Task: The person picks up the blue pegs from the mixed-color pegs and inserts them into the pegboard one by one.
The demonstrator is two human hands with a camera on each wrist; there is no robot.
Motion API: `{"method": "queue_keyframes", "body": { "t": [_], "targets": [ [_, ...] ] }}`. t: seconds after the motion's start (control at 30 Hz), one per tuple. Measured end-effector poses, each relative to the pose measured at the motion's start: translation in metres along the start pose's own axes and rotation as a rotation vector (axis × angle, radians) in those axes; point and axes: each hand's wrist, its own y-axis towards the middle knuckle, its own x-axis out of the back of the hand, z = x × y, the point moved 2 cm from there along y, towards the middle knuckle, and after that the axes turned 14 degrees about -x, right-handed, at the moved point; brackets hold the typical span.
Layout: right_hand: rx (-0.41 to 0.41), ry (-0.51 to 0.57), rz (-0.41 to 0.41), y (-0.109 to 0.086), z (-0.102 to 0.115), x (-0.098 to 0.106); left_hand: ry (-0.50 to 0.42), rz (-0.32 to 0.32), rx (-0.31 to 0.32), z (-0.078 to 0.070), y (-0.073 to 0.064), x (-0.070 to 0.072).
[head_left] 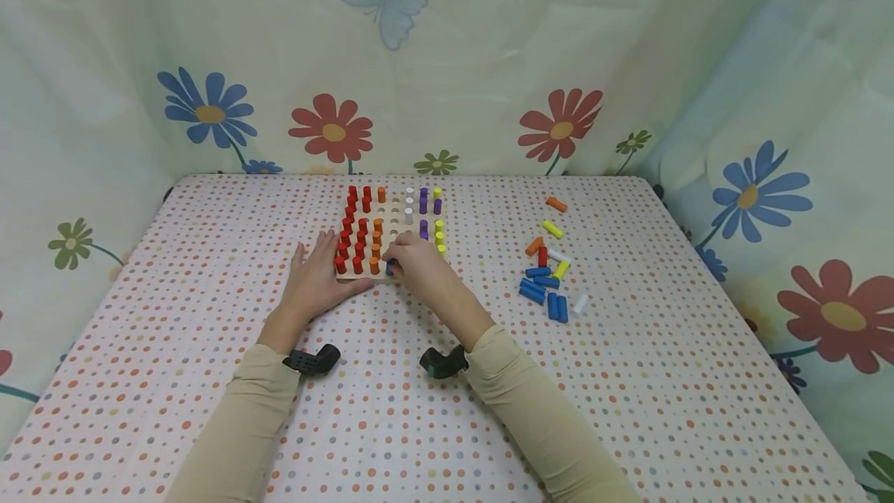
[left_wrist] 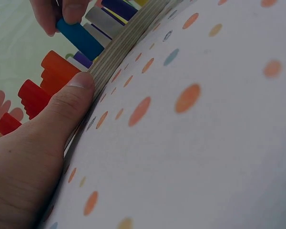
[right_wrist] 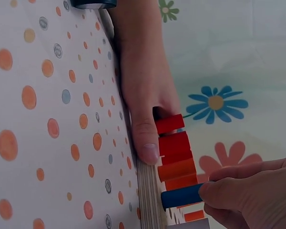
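The left hand [head_left: 314,282] lay wide, thumb stretched against the near edge of a flat, pale wooden board [right_wrist: 148,200]. The right hand [head_left: 427,264] pinched a blue cylindrical peg [right_wrist: 182,195], its lower end at the board's nearest row, just beside an upright orange cylindrical peg [head_left: 374,265]. Loose coloured pegs [head_left: 532,293] lay well apart to the right. Beyond hung a pale, flowered curtain [head_left: 468,29].

One pegboard [head_left: 394,217], thirteen loose pegs [head_left: 562,309]
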Motion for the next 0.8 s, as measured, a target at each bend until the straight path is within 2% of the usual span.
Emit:
{"method": "queue_keyframes", "body": {
  "t": [0.47, 0.8],
  "targets": [
    [-0.009, -0.015, -0.003, 0.0000, -0.0030, -0.0021, 0.001, 0.006, 0.010, 0.0012, 0.0027, -0.0042],
    [-0.037, -0.013, 0.046, 0.0007, 0.0008, -0.0050, -0.002, 0.008, 0.012, -0.0011, 0.0003, -0.0012]
  ]
}}
